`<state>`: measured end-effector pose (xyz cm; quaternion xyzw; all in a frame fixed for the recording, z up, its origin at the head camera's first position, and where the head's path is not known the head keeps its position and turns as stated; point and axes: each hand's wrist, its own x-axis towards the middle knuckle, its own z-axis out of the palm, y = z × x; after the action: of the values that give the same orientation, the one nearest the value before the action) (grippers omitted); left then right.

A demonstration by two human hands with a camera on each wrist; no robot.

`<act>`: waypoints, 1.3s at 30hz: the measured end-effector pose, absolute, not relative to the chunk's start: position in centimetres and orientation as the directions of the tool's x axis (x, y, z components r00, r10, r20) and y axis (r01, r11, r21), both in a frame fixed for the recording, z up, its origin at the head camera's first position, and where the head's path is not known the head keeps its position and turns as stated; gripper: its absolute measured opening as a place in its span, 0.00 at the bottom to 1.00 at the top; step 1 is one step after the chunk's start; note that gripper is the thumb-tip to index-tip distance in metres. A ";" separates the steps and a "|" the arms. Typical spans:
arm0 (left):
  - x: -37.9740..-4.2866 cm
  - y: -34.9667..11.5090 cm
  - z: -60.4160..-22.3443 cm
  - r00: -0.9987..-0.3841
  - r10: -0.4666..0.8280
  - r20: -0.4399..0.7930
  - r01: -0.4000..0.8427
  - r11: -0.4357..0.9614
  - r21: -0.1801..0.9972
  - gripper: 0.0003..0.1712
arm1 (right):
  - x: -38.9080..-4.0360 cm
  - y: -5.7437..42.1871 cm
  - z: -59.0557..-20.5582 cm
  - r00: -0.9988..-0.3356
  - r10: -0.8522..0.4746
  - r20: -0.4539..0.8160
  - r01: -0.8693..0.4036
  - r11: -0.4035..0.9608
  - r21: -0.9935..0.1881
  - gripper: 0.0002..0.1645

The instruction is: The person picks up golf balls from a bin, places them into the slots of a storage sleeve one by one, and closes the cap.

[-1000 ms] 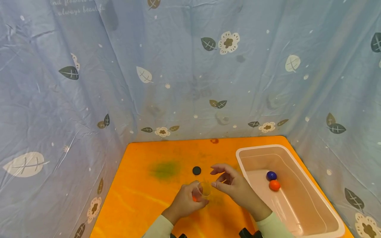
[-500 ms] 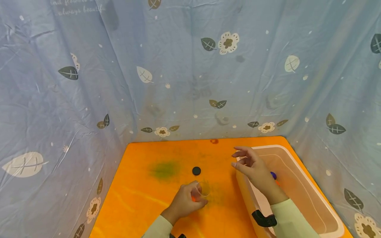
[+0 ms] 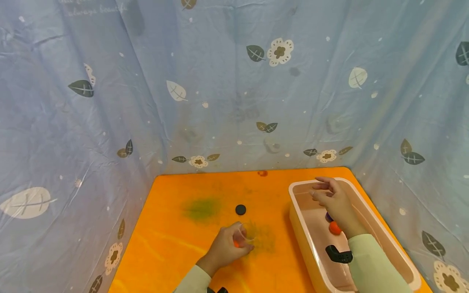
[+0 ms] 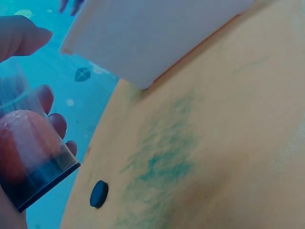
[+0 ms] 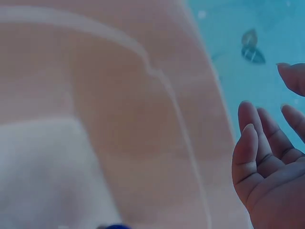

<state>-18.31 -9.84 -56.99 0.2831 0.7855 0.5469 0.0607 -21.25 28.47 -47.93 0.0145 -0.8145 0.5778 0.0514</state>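
My left hand (image 3: 227, 246) grips a clear cup (image 3: 250, 231) above the orange table, its thumb and fingers wrapped around the wall. An orange-red ball (image 4: 29, 143) lies inside near the dark base, seen through the side in the left wrist view. Over the white plastic tub (image 3: 299, 213) hovers my right hand (image 3: 337, 205), fingers loosely bent and holding nothing. Below it on the tub floor sit an orange-red ball (image 3: 335, 228) and a blue ball (image 3: 329, 217), the latter partly hidden by the hand.
A small black disc (image 3: 240, 209) lies on the table (image 3: 176, 195) beyond the cup. Green smudges (image 3: 203, 208) mark the tabletop. Blue patterned curtain (image 3: 220, 81) surrounds the back and sides.
My right hand has moved right, from beside the cup to over the tub. The left hand with the cup stays nearly in place.
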 end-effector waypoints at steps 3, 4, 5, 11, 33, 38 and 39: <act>-18.4 -9.8 -57.0 -0.835 0.509 0.208 0.369 0.239 0.898 0.15 | -21.3 29.4 -48.6 -0.994 0.075 0.076 -0.046 0.342 -0.939 0.40; -18.4 -9.8 -57.1 -0.837 0.508 0.204 0.366 0.241 0.899 0.15 | -21.3 29.6 -48.8 -0.993 0.088 0.073 -0.039 0.343 -0.939 0.40; -18.4 -9.8 -57.1 -0.837 0.507 0.205 0.367 0.241 0.899 0.15 | -21.2 29.8 -49.0 -0.992 0.102 0.069 -0.030 0.343 -0.939 0.40; -18.3 -9.7 -57.4 -0.831 0.511 0.218 0.375 0.226 0.899 0.15 | -20.7 30.1 -49.3 -0.984 0.169 0.053 0.006 0.329 -0.944 0.37; -18.7 -8.8 -57.5 -0.821 0.531 0.208 0.382 0.241 0.892 0.17 | -20.3 30.5 -53.7 -0.841 0.365 -0.400 0.424 -0.014 -0.905 0.29; -18.6 -8.4 -57.6 -0.815 0.540 0.209 0.379 0.226 0.897 0.16 | -19.7 30.6 -54.4 -0.775 0.438 -0.456 0.495 -0.028 -0.868 0.26; -18.6 -8.3 -57.6 -0.815 0.540 0.210 0.381 0.227 0.896 0.16 | -19.6 30.5 -54.5 -0.756 0.452 -0.473 0.512 -0.041 -0.858 0.27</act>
<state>-18.63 -8.35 -57.65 0.2951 0.7798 0.5473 0.0726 -19.57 30.53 -54.50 -0.3483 -0.6919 0.6320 -0.0234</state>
